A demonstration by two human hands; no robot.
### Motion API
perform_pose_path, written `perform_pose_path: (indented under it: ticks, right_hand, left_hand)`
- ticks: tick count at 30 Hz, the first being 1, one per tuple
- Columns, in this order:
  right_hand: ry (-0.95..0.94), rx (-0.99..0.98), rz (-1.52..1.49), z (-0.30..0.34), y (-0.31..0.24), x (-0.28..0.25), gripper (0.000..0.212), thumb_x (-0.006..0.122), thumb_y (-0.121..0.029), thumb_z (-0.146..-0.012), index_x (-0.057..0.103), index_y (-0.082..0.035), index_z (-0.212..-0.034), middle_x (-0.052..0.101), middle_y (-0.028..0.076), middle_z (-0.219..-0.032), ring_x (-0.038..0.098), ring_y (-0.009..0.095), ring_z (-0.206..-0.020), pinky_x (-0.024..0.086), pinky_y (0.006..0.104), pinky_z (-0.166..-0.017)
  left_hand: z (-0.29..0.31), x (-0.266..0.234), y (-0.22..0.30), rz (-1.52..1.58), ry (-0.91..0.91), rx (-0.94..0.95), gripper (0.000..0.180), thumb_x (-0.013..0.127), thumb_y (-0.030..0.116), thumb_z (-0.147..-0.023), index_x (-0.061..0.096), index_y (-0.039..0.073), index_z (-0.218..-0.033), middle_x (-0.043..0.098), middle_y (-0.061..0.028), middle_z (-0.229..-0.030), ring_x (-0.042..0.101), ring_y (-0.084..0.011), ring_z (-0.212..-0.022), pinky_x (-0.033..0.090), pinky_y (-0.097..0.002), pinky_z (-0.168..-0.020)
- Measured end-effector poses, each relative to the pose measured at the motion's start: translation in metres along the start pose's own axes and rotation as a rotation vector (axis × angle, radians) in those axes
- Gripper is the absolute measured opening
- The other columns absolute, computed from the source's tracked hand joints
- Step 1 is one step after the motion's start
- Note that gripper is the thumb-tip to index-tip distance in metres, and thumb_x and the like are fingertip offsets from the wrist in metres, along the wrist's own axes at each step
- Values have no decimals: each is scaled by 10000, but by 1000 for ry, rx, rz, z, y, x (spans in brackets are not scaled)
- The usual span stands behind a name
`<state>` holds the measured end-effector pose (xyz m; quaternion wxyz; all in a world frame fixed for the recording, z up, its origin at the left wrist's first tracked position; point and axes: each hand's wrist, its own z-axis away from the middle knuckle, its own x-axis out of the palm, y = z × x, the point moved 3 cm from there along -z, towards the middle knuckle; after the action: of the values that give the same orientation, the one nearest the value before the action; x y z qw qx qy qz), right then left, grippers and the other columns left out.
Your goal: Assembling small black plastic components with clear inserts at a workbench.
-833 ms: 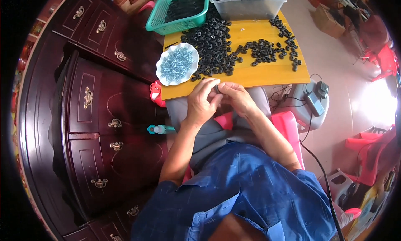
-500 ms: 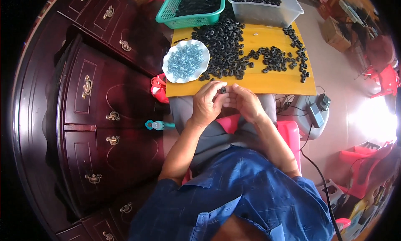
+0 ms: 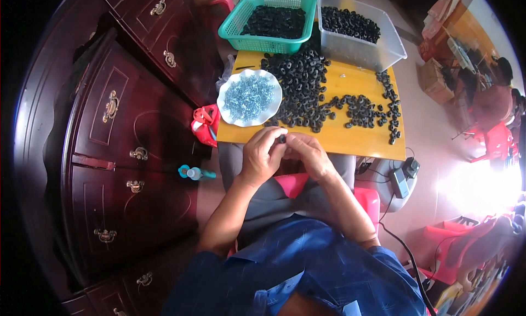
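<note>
Just off the near edge of the yellow table (image 3: 356, 143), a small black ring-like part (image 3: 282, 139) is pinched between the thumb and fingers of my left hand (image 3: 260, 158). My right hand (image 3: 311, 156) meets it there, thumb and fingertips pressed together beside the part; whether they hold anything tiny is hidden. A white scalloped plate (image 3: 223, 109) of small clear, bluish pieces (image 3: 249, 97) lies beyond my left hand. Ahead of both hands spreads a heap of similar black parts (image 3: 301, 88), with a looser group (image 3: 361, 110) trailing right.
A green perforated basket (image 3: 268, 45) and a clear plastic bin (image 3: 356, 55), both holding black parts, stand at the far side. Dark red cabinets (image 3: 148, 113) line the left. A cable (image 3: 408, 255) runs along the right. Another person (image 3: 493, 102) sits at the far right.
My right fingertips have come in from the right and closed beside the black part in my left hand. The whole view has shifted, so the table sits lower in it.
</note>
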<state>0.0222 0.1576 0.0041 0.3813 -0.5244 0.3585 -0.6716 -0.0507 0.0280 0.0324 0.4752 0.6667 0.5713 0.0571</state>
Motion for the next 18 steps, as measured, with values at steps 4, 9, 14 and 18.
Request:
perform_pose_path:
  ticks: [4,9,14,18]
  right_hand:
    - [-5,-48,290,-21,-9,-15,234,550,-226,-988,656,-25,-930,663,13,-841,590,88,-771,469,236,-713]
    - [114,-18,725,-67,-55,-40,239,576,-219,-939,660,-17,-844,694,53,-775,617,90,-662,486,247,-599]
    - [154,-334,435,-153,-127,-66,219,630,-183,-917,677,-1,-1028,691,67,-865,604,101,-693,478,225,-618]
    - [410,-544,435,-154,-169,-64,464,661,-165,-897,557,36,-1302,708,71,-1012,665,132,-863,510,260,-757]
  left_hand:
    - [0,0,0,14,-13,-34,439,709,17,-773,589,25,-1195,661,-135,-999,658,-295,-847,536,-382,-755]
    - [4,-3,-12,72,124,-142,426,716,22,-830,585,22,-1235,679,-93,-895,671,-190,-761,531,-300,-661]
    - [2,6,-3,218,18,-220,139,664,3,-862,674,-19,-999,677,-106,-788,667,-164,-659,522,-292,-585]
    - [7,10,-8,141,9,-122,102,663,35,-860,679,-16,-947,695,-149,-822,679,-236,-679,523,-321,-609]
